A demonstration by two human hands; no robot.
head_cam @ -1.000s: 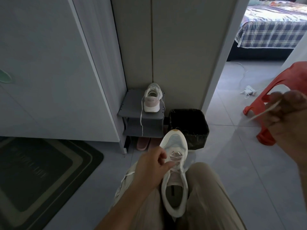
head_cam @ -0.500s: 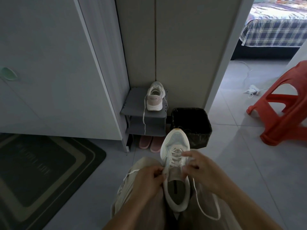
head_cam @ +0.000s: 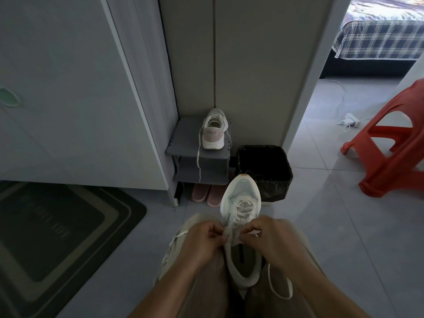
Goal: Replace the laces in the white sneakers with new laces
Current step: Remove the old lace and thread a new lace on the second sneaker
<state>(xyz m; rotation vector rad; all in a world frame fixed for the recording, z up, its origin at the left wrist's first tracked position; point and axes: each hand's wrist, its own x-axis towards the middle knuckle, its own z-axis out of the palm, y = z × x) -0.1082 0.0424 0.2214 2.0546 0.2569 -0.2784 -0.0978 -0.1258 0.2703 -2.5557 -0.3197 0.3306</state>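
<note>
Just nearer than the bin (head_cam: 275, 184), a white sneaker (head_cam: 241, 200) is held on the lap, its toe pointed at the bin's left corner and its heel wedged between the thighs. The lower eyelets are seen to be crossed by a white lace (head_cam: 278, 292).

The sneaker's left eyelet edge is pinched in the grip of the left hand (head_cam: 202, 242), fingers curled tight; whether the lace is caught there too cannot be told, as the knuckles hide it. A lace end is pinched in the grip of the right hand (head_cam: 273, 242), close beside the tongue. From under that hand a slack loop of lace is hung over the right thigh. A further strand is laid across the left knee.

Just left of the bin, a grey rack (head_cam: 183, 143) is stood against the wall. A second sneaker (head_cam: 214, 131) is set on its top shelf, heel outward, with one lace dangled over the shelf edge. Pink slippers (head_cam: 204, 193) are tucked under the rack. Well right of the bin, a red stool (head_cam: 390, 161) is placed on the tiles. Far left of the bin, a dark mat (head_cam: 57, 226) is spread on the floor.
</note>
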